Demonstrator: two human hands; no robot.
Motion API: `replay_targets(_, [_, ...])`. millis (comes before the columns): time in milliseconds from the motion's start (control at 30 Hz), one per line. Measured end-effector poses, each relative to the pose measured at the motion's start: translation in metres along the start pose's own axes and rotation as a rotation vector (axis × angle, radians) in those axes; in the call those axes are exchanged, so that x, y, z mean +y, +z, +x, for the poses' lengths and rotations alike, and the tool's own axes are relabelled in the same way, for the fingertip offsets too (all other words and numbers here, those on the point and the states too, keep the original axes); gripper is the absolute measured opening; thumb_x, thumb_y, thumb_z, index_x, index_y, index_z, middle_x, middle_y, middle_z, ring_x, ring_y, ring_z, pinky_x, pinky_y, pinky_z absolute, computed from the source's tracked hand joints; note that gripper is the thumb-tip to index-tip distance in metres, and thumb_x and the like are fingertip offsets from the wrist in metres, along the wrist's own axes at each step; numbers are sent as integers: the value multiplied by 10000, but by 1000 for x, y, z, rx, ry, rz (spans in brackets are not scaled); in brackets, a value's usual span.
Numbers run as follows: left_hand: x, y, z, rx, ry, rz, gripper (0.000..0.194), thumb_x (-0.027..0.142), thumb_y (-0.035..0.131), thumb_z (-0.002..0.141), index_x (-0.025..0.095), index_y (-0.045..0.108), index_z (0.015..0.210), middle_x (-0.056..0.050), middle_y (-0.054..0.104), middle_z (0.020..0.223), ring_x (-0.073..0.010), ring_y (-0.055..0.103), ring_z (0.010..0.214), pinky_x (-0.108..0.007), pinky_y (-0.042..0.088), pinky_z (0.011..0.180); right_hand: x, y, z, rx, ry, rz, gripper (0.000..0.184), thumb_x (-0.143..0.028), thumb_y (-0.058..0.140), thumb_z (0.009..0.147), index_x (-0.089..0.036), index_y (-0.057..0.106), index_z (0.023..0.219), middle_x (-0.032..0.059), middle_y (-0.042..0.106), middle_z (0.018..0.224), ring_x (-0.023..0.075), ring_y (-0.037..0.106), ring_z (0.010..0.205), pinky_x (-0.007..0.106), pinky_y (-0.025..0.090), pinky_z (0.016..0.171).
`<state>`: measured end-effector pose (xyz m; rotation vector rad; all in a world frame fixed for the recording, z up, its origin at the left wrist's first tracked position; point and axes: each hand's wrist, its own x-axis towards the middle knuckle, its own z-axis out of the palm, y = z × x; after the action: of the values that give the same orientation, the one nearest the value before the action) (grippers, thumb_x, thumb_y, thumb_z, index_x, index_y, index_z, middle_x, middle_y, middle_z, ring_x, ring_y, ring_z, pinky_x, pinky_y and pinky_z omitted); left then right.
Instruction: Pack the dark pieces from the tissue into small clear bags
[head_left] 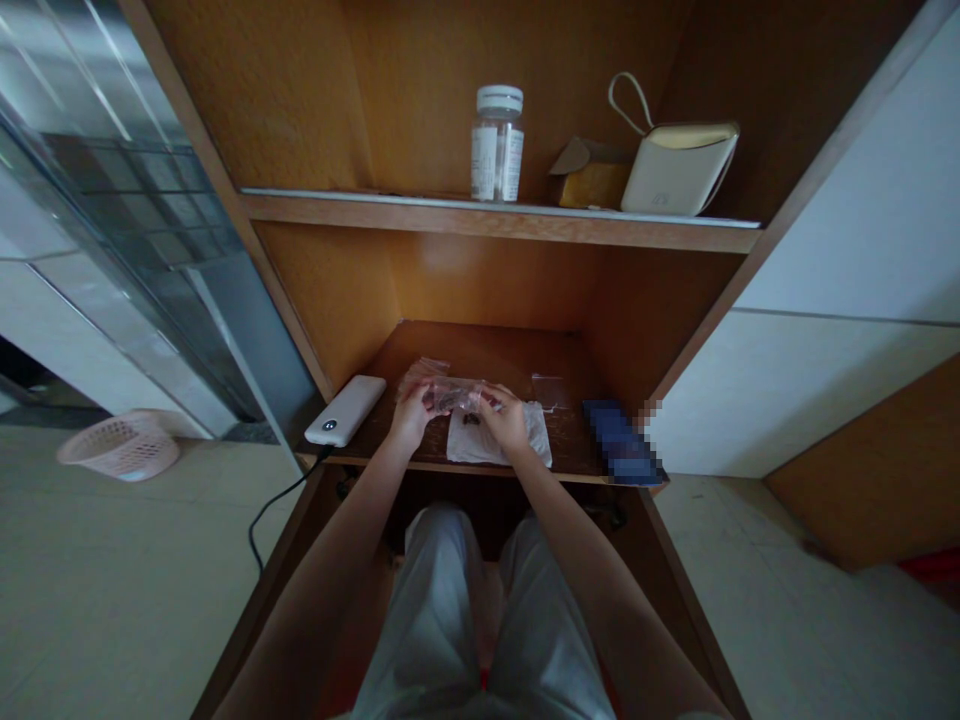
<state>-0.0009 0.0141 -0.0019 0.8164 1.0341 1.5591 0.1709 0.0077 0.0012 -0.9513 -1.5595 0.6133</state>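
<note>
Between my two hands a small clear plastic bag (pixel 456 394) is stretched out above the cabinet's lower board. My left hand (pixel 412 412) pinches its left end, and my right hand (pixel 505 414) grips its right end. Under the bag lies a white tissue (pixel 531 432) with a few small dark bits (pixel 471 418) on it, too small to name. More clear plastic (pixel 429 368) lies just behind my left hand. Another flat clear bag (pixel 550 390) rests on the board to the right, beyond my right hand.
A white power bank (pixel 345 410) with a black cable (pixel 274 500) lies at the board's left. A blurred blue item (pixel 622 442) lies at its right edge. The upper shelf (pixel 420 207) holds a clear bottle (pixel 496 145), a brown box (pixel 592 178) and a cream case (pixel 675 172). A pink basket (pixel 120 447) stands on the floor.
</note>
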Motion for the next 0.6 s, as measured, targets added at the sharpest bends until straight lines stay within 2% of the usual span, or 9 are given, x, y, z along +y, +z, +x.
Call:
replay_targets(67, [3, -4, 3, -91, -101, 40, 157, 204, 557, 746, 133, 603, 878, -57, 657, 752, -151, 630, 605, -270, 509, 525, 1, 0, 1, 12, 35, 19, 185, -304, 600, 793, -209, 705, 913, 63, 688, 958, 169, 639, 836, 293, 517, 747])
replay_targets(133, [6, -7, 3, -230, -145, 145, 164, 182, 595, 718, 126, 633, 867, -58, 658, 725, -136, 616, 555, -243, 482, 488, 2, 0, 2, 13, 58, 64, 198, -331, 600, 792, -203, 702, 903, 66, 691, 951, 174, 641, 857, 296, 515, 760])
replay_targets(233, [11, -4, -3, -478, -122, 323, 393, 214, 683, 683, 170, 627, 1069, -42, 660, 767, -100, 573, 497, -189, 397, 393, 4, 1, 2, -29, 84, 155, 225, -367, 593, 794, -194, 693, 896, 67, 701, 931, 176, 649, 853, 302, 514, 776])
replay_targets(333, [14, 3, -12, -639, -36, 400, 656, 254, 719, 676, 226, 485, 1288, -6, 642, 740, -65, 500, 426, -181, 359, 360, 4, 2, 1, -113, 112, 196, 252, -403, 557, 816, -199, 681, 897, 59, 711, 904, 171, 656, 802, 306, 519, 756])
replay_targets(433, [15, 6, -16, -663, 15, 337, 732, 307, 694, 721, 277, 361, 1372, -9, 644, 803, -33, 447, 396, -175, 348, 355, 4, 2, 1, -156, 142, 189, 283, -445, 522, 832, -212, 677, 875, 45, 713, 881, 165, 652, 766, 295, 519, 714])
replay_targets(600, [14, 0, -12, -616, -48, 142, 700, 393, 666, 752, 312, 352, 1372, -11, 614, 817, -23, 431, 420, -164, 330, 364, 6, 1, 4, -185, 222, 179, 362, -502, 476, 844, -210, 683, 899, 54, 707, 823, 146, 607, 618, 276, 492, 579])
